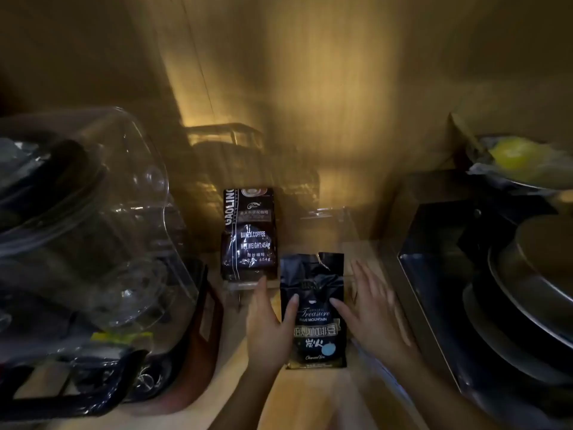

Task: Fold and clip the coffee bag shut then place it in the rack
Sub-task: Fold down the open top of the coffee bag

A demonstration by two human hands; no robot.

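Both open hands, left (273, 327) and right (370, 318), flank the "Treasure Blue Mountain" coffee bag (314, 315), gripping nothing; behind stands a "Gaolino Baked Coffee" bag (249, 234).

Dark Treasure coffee bag (313, 311) stands upright on the wooden shelf (310, 395), top torn open.

two coffee bags (313, 308), two hands (269, 330)

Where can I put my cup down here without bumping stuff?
Bare wood shows in front of the Treasure bag, near the bottom edge between the arms, and in a strip between the right hand and the dark box. The left is crowded by the clear tub; the Gaolin bag stands behind.
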